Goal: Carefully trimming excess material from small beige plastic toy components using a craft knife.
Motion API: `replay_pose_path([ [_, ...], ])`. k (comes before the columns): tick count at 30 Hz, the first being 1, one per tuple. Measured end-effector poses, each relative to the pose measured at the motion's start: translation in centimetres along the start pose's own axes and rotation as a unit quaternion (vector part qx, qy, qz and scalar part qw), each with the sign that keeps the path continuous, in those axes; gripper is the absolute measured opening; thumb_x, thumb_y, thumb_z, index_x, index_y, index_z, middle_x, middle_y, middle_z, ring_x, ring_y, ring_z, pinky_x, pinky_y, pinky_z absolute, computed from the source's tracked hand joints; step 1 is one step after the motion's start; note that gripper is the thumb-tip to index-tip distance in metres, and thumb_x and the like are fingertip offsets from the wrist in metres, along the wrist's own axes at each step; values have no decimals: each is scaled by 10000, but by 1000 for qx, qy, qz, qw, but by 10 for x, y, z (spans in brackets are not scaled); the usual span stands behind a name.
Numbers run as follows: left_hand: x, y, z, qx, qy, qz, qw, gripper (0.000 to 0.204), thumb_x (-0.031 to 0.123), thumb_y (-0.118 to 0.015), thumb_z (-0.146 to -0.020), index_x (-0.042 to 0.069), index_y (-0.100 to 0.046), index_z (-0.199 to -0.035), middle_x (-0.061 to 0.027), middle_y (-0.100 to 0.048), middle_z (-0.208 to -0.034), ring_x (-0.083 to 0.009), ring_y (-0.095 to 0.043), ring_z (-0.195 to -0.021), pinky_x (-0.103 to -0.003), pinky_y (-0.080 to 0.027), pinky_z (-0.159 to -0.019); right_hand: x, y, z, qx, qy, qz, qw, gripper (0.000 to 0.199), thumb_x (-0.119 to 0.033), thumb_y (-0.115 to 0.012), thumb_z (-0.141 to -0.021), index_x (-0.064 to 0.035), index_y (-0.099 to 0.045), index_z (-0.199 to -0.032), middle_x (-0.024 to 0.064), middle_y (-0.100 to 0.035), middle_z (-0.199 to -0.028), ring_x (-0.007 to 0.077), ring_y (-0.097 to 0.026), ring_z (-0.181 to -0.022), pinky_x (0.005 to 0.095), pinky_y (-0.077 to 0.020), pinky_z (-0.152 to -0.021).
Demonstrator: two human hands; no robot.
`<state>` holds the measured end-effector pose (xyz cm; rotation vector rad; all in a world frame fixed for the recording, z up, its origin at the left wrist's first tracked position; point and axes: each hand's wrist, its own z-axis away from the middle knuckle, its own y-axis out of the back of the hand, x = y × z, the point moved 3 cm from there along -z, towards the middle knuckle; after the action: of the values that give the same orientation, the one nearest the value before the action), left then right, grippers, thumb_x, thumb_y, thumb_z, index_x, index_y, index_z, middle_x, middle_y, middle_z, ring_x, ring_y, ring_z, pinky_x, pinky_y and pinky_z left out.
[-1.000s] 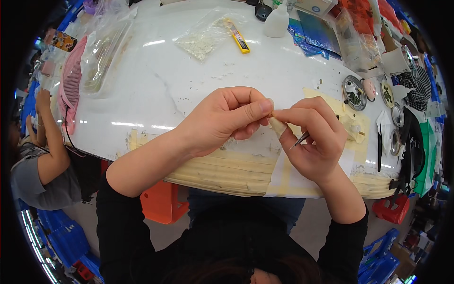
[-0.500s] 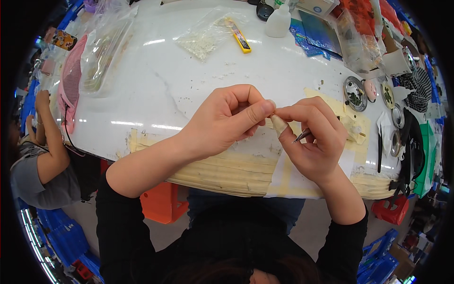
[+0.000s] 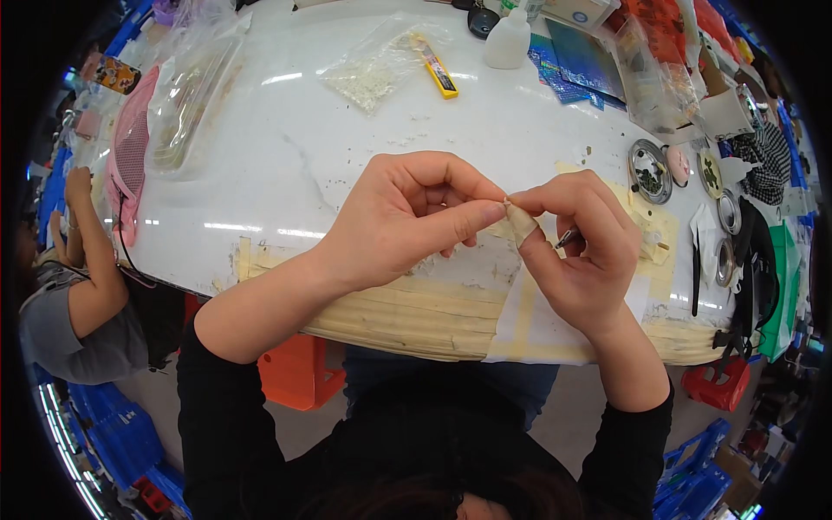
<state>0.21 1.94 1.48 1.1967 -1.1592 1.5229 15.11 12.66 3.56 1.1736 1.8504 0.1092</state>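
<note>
Controlling relation: a tiny piece [image 3: 507, 200] sits where the fingertips meet, between the left hand [image 3: 394, 212] and the right hand [image 3: 594, 243]. I read neither hand as nearer — the left reaches it from its left side, the right from its right. Most of the piece is covered, so I cannot tell its long axis from my view.

Left hand state: thumb and forefinger nearly meet, in what I judge to be a fine pinch on the piece; the other fingers curl loosely, and I see nothing else in them.

Right hand state: forefinger and thumb close toward the same point, with a pale finger cover [image 3: 523, 225] on the thumb tip. I cannot tell whether they grip the piece or only touch it. A slim metal-tipped tool [image 3: 568, 237] is tucked in the curled fingers, its visible tip directed down and left, toward the near edge.

Clearances: both forearms cross the taped table edge [image 3: 407, 325], the right one beside a white sheet [image 3: 550, 325]. I find the widest room ahead and left, short of the clear bag of white bits [image 3: 368, 82]. To the right, a round metal dish [image 3: 650, 172] limits sideways travel
</note>
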Motion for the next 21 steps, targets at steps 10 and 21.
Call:
replay_pose_path([
  [10, -2, 2, 3, 59, -227, -173, 957, 111, -54, -676, -847, -7, -673, -948, -60, -649, -894, -71, -594, -744, -205, -466, -612, -5, -2, -2, -2, 5, 51, 999, 323, -39, -709, -659, -45, -661, -979, 65, -625, -818, 184, -624, -644, 279, -499, -538],
  [21, 10, -5, 6, 107, -395, -406, 817, 191, -81, -731, -727, 27, -705, -882, -60, -644, -766, -132, -586, -633, -251, -451, -536, -1, -3, 2, -57, 27, 341, 938, 390, -381, -757, -767, -78, -512, -772, 33, -499, -653, 215, -519, -543, 329, -393, -484],
])
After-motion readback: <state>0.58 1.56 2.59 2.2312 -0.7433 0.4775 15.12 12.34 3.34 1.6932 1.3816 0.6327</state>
